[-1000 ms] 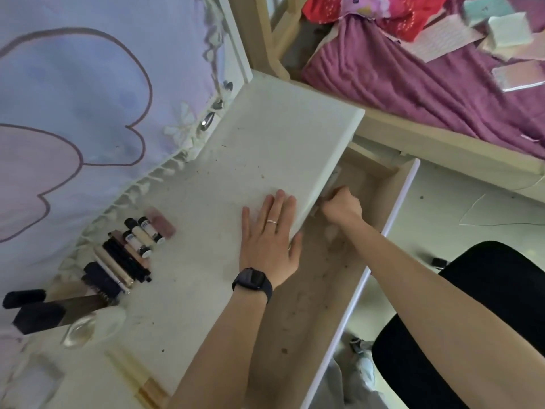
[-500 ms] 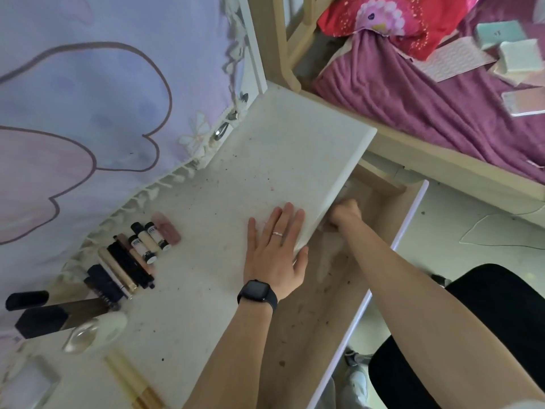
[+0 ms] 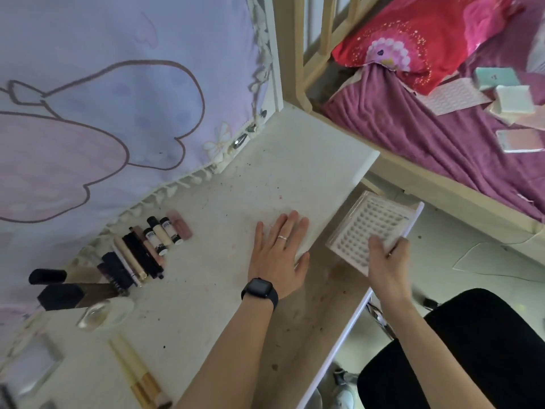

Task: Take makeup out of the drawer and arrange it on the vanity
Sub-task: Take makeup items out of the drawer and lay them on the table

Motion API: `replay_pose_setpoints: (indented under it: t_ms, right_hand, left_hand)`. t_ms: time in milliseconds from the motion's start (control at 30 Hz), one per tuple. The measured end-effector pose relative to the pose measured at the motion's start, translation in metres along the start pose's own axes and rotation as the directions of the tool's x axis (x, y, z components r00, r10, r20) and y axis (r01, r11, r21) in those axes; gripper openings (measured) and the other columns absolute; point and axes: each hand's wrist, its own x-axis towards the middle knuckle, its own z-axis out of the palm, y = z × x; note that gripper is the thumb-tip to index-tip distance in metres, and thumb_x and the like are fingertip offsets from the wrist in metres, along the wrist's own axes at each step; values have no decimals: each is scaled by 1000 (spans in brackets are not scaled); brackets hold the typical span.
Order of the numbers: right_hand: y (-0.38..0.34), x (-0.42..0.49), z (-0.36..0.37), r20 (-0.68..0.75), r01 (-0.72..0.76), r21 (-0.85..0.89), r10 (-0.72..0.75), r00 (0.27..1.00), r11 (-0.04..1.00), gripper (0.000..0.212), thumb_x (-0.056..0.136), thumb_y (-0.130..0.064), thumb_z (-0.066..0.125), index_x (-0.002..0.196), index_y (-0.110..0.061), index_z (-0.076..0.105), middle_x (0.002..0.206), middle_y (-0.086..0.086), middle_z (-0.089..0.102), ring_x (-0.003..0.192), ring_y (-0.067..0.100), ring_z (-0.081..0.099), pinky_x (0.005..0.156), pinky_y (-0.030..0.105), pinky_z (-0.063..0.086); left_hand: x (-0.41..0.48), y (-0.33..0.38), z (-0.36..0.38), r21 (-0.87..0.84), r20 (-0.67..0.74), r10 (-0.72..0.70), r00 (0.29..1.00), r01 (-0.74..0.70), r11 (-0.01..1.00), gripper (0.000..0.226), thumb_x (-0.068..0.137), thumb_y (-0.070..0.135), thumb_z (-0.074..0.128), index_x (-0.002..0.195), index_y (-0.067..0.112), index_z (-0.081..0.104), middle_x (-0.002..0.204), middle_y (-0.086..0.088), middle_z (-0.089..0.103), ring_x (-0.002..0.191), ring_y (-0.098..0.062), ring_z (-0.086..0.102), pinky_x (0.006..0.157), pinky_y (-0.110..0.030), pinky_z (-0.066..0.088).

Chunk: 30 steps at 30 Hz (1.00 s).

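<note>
My right hand [image 3: 387, 256] grips a flat clear case of false lash clusters [image 3: 365, 228] by its near corner, held above the open wooden drawer [image 3: 321, 308]. My left hand [image 3: 278, 255] lies flat with straight fingers on the white vanity top [image 3: 265, 184], near its front edge. A row of makeup tubes and pens [image 3: 147, 246] lies side by side on the vanity by the hanging cloth. The part of the drawer under the vanity top is hidden.
A purple printed cloth [image 3: 103, 113] hangs behind the vanity. Black-handled brushes [image 3: 65, 287], a clear sponge case [image 3: 100, 315] and gold pens [image 3: 138, 376] lie at the left. A bed with a purple blanket [image 3: 442, 137] stands right. A black chair seat [image 3: 460, 349] is below.
My right hand has come out from under the vanity top, now holding the lash case above the drawer. My left hand stays flat on the vanity.
</note>
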Motion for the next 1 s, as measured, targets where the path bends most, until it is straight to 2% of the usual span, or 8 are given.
replay_pose_setpoints:
  t_ms: [100,200,367,533,600,700,833,1000]
  right_hand:
    - [-13,-14,-9,-1,19,172,-19,1000,985,14,104,-30,50,117,-25,45,110,-11,63,100,11,64,89,42,54]
    - [-35,-17,0,66,32,270,-52,996,962,23,102,-23,55,125,-20,54,118,-6,68,109,14,67,91,39,55]
    - [-76,-9,55,282,-106,285,23,959,953,8,100,-16,61,107,-14,63,106,2,72,97,16,72,81,33,60]
    - [-110,19,123,373,-129,246,29,928,961,9,99,-13,63,104,-6,63,106,5,72,92,20,72,82,34,61]
    - [-116,33,142,345,-76,170,13,939,982,7,98,-14,64,94,-8,62,102,5,72,86,19,72,79,34,62]
    - [-116,52,161,252,27,-38,-17,968,999,20,96,-26,66,101,-7,66,99,7,72,81,23,73,79,39,63]
    - [-122,67,169,225,135,-379,-50,973,916,38,95,-45,57,92,-9,66,70,3,73,64,23,74,78,39,62]
    - [-125,75,177,225,166,-480,-62,972,861,49,92,-53,59,98,-6,70,65,4,71,51,22,71,73,39,64]
  left_hand:
    - [-10,-2,-7,-38,-7,-56,998,56,998,68,96,45,40,158,26,20,166,8,7,153,-18,8,123,-49,4]
    - [-37,-15,-15,-24,2,-178,984,178,984,66,100,48,29,159,29,9,166,10,-6,153,-14,-5,122,-42,-11]
    - [-96,-52,-22,17,84,-451,888,452,892,64,96,58,9,156,41,-6,162,15,-18,152,-15,-14,121,-46,-14]
    - [-99,-59,-22,-50,83,-473,877,478,877,63,95,58,12,154,47,-8,163,15,-17,151,-13,-16,122,-47,-12]
    - [-100,-60,-22,-58,83,-472,878,477,877,64,94,58,12,153,48,-9,163,15,-17,151,-12,-18,121,-46,-13]
    - [-103,-61,-20,-90,71,-473,878,478,874,63,95,57,16,154,48,-7,163,16,-17,150,-11,-20,121,-45,-14]
    - [-101,-63,-18,-112,53,-472,880,475,873,63,97,56,21,154,49,-5,163,17,-16,151,-11,-18,121,-45,-13]
    - [-101,-65,-16,-128,27,-463,886,463,877,63,96,56,22,155,47,0,165,15,-10,152,-14,-12,122,-47,-10]
